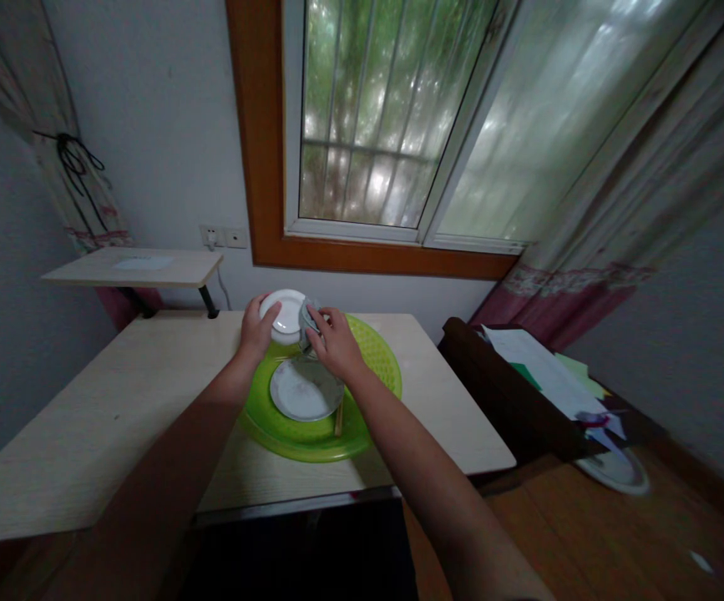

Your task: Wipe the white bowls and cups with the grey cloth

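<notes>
My left hand [257, 327] grips the left rim of a small white plate [287, 314], its thumb over the face. The plate is held tilted above a round green tray [317, 452]. In my right hand [338, 340] is a bunched grey cloth [307, 324], pressed against the plate's right edge. A second, larger white plate [306, 390] lies in the tray, just below both hands. Beside its right edge lies a thin light-brown stick [339, 419], partly hidden. Part of the tray's right side has a lattice of holes.
The tray stands on a pale wooden table [149, 401]. A small raised shelf [142, 267] with a paper on it is at the back left. Right of the table, a dark brown piece of furniture [512, 392] bears papers. Behind is a barred window [367, 117].
</notes>
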A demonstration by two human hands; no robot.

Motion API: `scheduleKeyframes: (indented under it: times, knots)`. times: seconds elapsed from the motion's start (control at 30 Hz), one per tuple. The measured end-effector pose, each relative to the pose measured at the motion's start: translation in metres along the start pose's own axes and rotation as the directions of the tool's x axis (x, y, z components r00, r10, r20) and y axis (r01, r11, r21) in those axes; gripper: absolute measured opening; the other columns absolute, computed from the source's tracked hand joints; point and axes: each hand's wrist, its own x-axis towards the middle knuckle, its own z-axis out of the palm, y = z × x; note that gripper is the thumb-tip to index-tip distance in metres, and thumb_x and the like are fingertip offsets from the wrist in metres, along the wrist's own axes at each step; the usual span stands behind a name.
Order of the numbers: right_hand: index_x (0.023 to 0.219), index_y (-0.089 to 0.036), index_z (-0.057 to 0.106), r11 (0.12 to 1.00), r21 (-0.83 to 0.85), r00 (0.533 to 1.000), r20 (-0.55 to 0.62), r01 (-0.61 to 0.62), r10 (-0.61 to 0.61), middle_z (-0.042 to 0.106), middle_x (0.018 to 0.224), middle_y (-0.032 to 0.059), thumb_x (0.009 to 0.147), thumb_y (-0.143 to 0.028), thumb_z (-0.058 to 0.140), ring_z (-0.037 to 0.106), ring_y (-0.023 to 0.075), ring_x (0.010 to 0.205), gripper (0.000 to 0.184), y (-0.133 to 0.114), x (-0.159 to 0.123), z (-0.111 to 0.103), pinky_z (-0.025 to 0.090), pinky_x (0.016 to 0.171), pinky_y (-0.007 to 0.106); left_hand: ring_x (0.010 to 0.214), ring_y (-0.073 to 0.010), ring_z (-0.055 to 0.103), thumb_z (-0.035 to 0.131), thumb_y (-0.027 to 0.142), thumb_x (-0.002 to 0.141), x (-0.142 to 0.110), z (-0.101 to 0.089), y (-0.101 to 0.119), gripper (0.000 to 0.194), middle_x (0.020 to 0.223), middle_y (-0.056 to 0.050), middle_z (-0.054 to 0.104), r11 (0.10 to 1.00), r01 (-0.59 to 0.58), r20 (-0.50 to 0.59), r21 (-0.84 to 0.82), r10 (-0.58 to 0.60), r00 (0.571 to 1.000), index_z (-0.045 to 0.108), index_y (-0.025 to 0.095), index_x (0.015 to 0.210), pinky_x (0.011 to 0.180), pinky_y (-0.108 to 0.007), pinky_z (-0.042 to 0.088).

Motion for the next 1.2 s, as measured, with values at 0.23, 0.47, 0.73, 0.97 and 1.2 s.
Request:
scheduleKeyframes:
  times: [0.23,0.47,0.73,0.97,1.2]
  knots:
    - [0.155,-0.02,0.034,0.961,0.231,0.989,0.037,-0.15,0.145,0.039,0.149,0.0163,0.094,-0.056,0.056,0.038,0.028,0.141,0.074,0.013,-0.004,0.017,0.032,0.12,0.047,0.124,-0.027,0.056,0.066,0.052,0.081,-0.004,0.003,0.002,0.057,0.132,-0.012,0.06,0.998,-0.011,0.079,-0.063,0.016,0.997,0.057,0.019,0.127,0.11,-0.045,0.043]
    - [0.146,-0.023,0.048,0.849,0.467,0.961,-0.001,-0.245,0.278,0.057,0.131,0.0099,0.092,-0.053,0.059,0.052,0.0251,0.127,0.062,0.02,-0.001,0.024,0.042,0.11,0.044,0.133,-0.0282,0.05,0.063,0.051,0.082,-0.011,0.008,0.003,0.064,0.141,-0.013,0.052,0.998,-0.052,0.208,-0.046,0.06,0.976,0.049,0.021,0.137,0.116,-0.046,0.038]
    - [0.15,-0.024,0.043,0.891,0.42,0.961,-0.129,-0.17,0.244,0.056,0.133,0.0129,0.091,-0.047,0.06,0.051,0.0284,0.126,0.065,0.025,0.0,0.008,0.04,0.111,0.048,0.134,-0.0304,0.049,0.072,0.047,0.077,-0.015,0.009,0.001,0.068,0.142,-0.014,0.051,0.997,-0.05,0.344,-0.05,0.064,0.937,0.051,0.021,0.136,0.113,-0.047,0.042]
    - [0.154,-0.024,0.037,0.957,0.288,0.989,-0.136,-0.022,0.064,0.046,0.144,0.0152,0.094,-0.047,0.058,0.043,0.0273,0.136,0.067,0.026,-0.002,-0.013,0.036,0.116,0.048,0.118,-0.0308,0.061,0.083,0.043,0.065,-0.016,0.01,-0.009,0.077,0.13,-0.016,0.059,0.997,0.033,0.444,-0.069,0.001,0.896,0.051,0.02,0.131,0.087,-0.044,0.059]
    - [0.156,-0.028,0.035,0.984,0.165,0.994,-0.099,0.063,-0.047,0.043,0.151,0.0128,0.096,-0.044,0.058,0.041,0.0282,0.14,0.066,0.029,-0.002,-0.021,0.035,0.117,0.051,0.116,-0.0282,0.061,0.083,0.041,0.066,-0.02,0.007,-0.002,0.075,0.135,-0.015,0.048,0.989,-0.145,0.457,0.012,0.123,0.881,0.053,0.024,0.133,0.08,-0.036,0.061]
